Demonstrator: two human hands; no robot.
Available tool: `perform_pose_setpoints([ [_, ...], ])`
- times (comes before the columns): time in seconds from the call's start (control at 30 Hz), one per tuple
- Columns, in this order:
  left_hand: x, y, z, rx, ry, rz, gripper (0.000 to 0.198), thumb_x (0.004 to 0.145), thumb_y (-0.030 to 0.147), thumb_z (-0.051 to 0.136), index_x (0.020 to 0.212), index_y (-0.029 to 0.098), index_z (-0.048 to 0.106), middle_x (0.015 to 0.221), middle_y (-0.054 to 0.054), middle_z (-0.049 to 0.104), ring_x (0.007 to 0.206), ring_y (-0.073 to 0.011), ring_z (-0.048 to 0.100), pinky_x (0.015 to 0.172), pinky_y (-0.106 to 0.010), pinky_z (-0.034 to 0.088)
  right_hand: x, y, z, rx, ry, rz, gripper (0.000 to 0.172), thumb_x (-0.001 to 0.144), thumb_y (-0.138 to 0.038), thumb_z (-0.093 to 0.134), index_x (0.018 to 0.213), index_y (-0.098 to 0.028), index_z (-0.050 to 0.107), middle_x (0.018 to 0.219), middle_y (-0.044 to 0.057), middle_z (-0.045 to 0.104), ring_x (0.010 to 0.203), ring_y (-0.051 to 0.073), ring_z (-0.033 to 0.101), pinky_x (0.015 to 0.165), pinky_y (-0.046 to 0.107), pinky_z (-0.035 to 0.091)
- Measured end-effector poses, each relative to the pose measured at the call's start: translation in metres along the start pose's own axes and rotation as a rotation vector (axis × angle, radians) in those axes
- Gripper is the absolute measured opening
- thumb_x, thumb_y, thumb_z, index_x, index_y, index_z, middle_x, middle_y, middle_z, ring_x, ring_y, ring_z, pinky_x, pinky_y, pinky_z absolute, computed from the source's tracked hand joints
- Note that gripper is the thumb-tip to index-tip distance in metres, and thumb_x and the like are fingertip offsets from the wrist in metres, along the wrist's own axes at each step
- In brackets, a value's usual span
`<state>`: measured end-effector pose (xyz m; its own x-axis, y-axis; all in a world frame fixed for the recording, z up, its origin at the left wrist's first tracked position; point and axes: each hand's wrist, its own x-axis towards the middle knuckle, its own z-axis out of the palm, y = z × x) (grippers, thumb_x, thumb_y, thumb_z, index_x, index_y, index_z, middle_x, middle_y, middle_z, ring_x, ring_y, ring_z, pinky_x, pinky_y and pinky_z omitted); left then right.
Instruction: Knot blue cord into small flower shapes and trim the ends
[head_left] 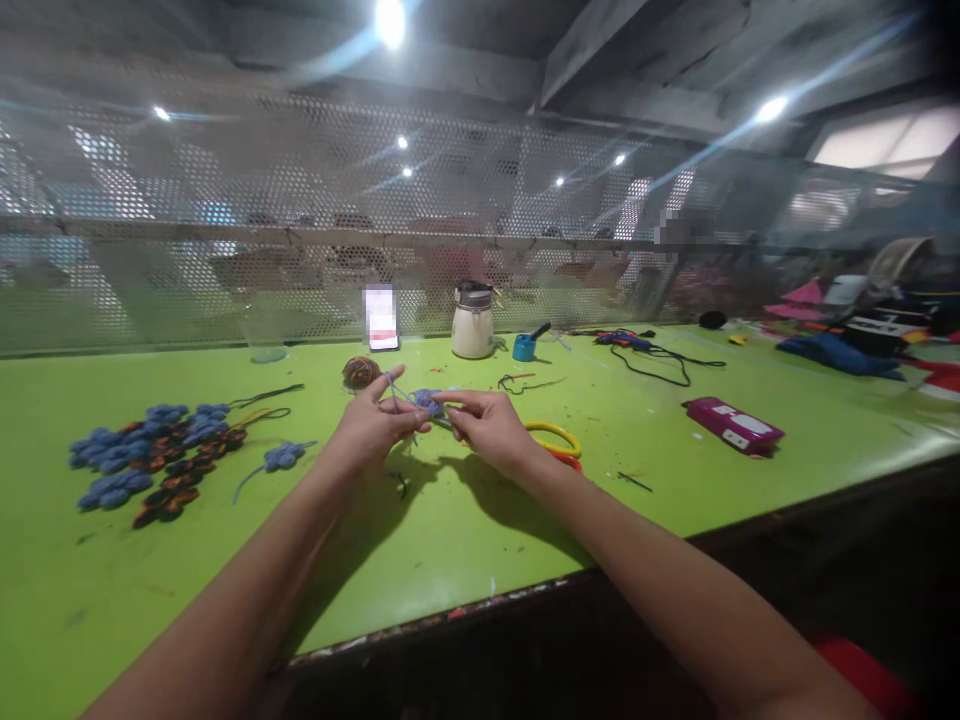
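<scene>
Both hands meet above the green table, working a small blue crocheted flower. My left hand pinches the piece, with blue yarn stretched over its raised forefinger. My right hand is closed in a pinch at the flower's right edge; a thin tool may lie in its fingers, too small to make out. A ball of brownish yarn sits just behind the left hand.
Finished blue and dark crocheted flowers lie in a heap at the left. Yellow and orange scissor handles rest under my right wrist. A cream jar, phone, blue cup, magenta case and perforated screen stand farther off.
</scene>
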<state>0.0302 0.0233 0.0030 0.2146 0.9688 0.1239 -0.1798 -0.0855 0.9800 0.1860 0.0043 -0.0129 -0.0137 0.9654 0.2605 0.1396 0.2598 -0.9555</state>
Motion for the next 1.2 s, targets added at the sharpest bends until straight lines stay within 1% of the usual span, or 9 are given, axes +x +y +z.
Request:
perform_pose_setpoints([
  [0.17,0.000,0.003,-0.002,0.030,-0.068,-0.027,0.094,0.060,-0.002,0.069,0.144,0.007,0.026,0.056,0.001,0.060,0.052,-0.0129,0.059,0.050,-0.020,0.040,-0.001,0.001,-0.004,0.180,-0.128,0.145,0.035,0.080,-0.017,0.058,0.114,-0.011,0.065,0.046,-0.006,0.050,0.032,0.003,0.028,0.035,0.019,0.018],
  [0.33,0.005,-0.007,-0.004,0.288,-0.162,-0.012,0.099,0.058,-0.001,0.067,0.146,0.014,0.023,0.053,0.004,0.058,0.052,-0.0142,0.058,0.053,-0.023,0.042,0.005,0.007,-0.011,0.016,-0.194,0.139,0.023,0.077,-0.017,0.064,0.099,-0.011,0.071,0.044,-0.005,0.053,0.030,0.003,0.032,0.033,0.018,0.021],
  [0.43,0.004,-0.013,0.001,0.505,-0.110,0.122,0.092,0.062,0.002,0.064,0.145,0.018,0.028,0.052,0.005,0.057,0.051,-0.0141,0.056,0.055,-0.024,0.042,0.007,0.011,-0.009,0.057,-0.216,0.217,0.020,0.077,-0.016,0.063,0.096,-0.010,0.069,0.045,-0.004,0.054,0.032,0.003,0.034,0.033,0.017,0.021],
  [0.53,-0.002,-0.015,0.009,0.638,0.033,0.327,0.079,0.066,0.005,0.063,0.140,0.024,0.040,0.054,0.006,0.057,0.051,-0.0121,0.053,0.057,-0.023,0.040,0.006,0.011,-0.005,0.280,-0.208,0.294,0.019,0.076,-0.019,0.064,0.093,-0.010,0.064,0.047,-0.004,0.053,0.035,0.004,0.035,0.035,0.016,0.023],
  [0.67,-0.008,-0.009,0.016,0.397,0.086,0.425,0.077,0.070,0.009,0.064,0.141,0.024,0.038,0.061,0.004,0.061,0.058,-0.0116,0.056,0.064,-0.024,0.044,0.001,0.005,-0.001,0.585,-0.168,0.203,0.026,0.071,-0.023,0.070,0.092,-0.011,0.061,0.051,-0.005,0.052,0.037,0.003,0.033,0.037,0.016,0.026],
  [0.8,-0.009,0.000,0.016,-0.048,-0.023,0.226,0.091,0.066,0.010,0.072,0.145,0.017,0.028,0.066,0.001,0.064,0.062,-0.0129,0.061,0.066,-0.026,0.049,-0.003,-0.001,-0.001,0.633,-0.171,0.037,0.032,0.072,-0.026,0.072,0.098,-0.013,0.061,0.053,-0.005,0.054,0.037,0.003,0.034,0.037,0.017,0.027],
  [0.93,-0.012,0.011,0.011,-0.246,-0.090,0.116,0.091,0.061,0.002,0.074,0.142,0.013,0.034,0.062,0.002,0.064,0.059,-0.0110,0.062,0.063,-0.023,0.050,-0.004,-0.004,-0.009,0.437,-0.178,-0.119,0.030,0.076,-0.031,0.068,0.101,-0.014,0.064,0.057,-0.004,0.057,0.039,0.005,0.039,0.038,0.019,0.031],
  [1.07,-0.016,0.019,0.009,-0.286,-0.128,0.116,0.087,0.063,-0.003,0.071,0.141,0.012,0.034,0.060,0.002,0.065,0.054,-0.0093,0.061,0.056,-0.018,0.049,-0.003,-0.008,-0.019,0.127,-0.118,-0.283,0.028,0.080,-0.031,0.063,0.102,-0.014,0.067,0.056,-0.003,0.055,0.040,0.005,0.039,0.039,0.020,0.030],
  [1.2,-0.016,0.022,0.007,-0.307,-0.137,0.118,0.084,0.064,-0.006,0.068,0.140,0.009,0.034,0.062,0.000,0.066,0.055,-0.0091,0.061,0.056,-0.017,0.050,-0.002,-0.011,-0.026,-0.027,-0.094,-0.389,0.025,0.081,-0.027,0.061,0.101,-0.013,0.068,0.057,-0.002,0.056,0.042,0.006,0.039,0.040,0.020,0.029],
])
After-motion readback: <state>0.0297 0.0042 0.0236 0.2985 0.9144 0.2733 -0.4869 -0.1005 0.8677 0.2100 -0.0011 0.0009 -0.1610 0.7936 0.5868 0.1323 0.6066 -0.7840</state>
